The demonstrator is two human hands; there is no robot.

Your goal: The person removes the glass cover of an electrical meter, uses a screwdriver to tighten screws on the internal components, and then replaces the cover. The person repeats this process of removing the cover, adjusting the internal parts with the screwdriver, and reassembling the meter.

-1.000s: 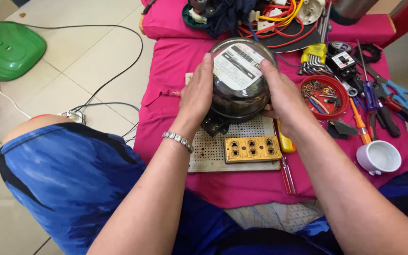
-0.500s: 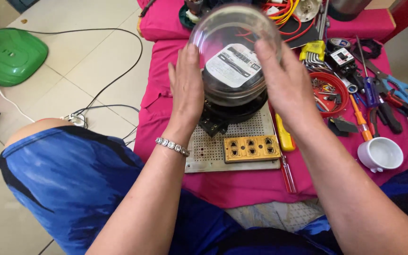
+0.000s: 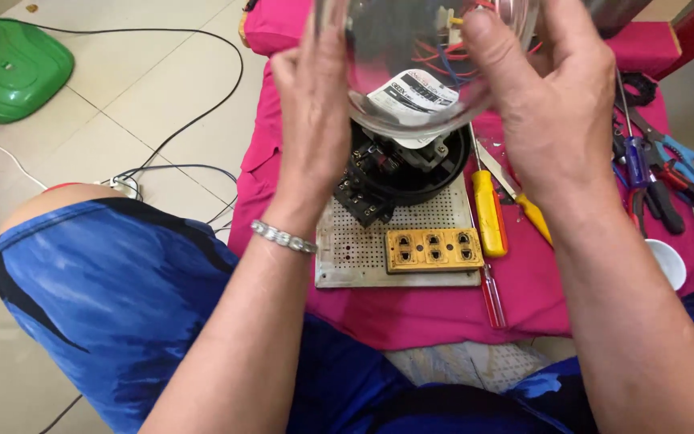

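The left hand (image 3: 315, 104) and right hand (image 3: 552, 96) are pressed flat against opposite sides of a clear glass dome (image 3: 411, 72), held above the black meter base (image 3: 407, 173) so neither palm slips.

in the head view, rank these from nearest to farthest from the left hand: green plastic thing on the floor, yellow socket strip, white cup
1. yellow socket strip, just below and right of the left hand, on the perforated board
2. white cup, far right
3. green plastic thing, far left on the floor
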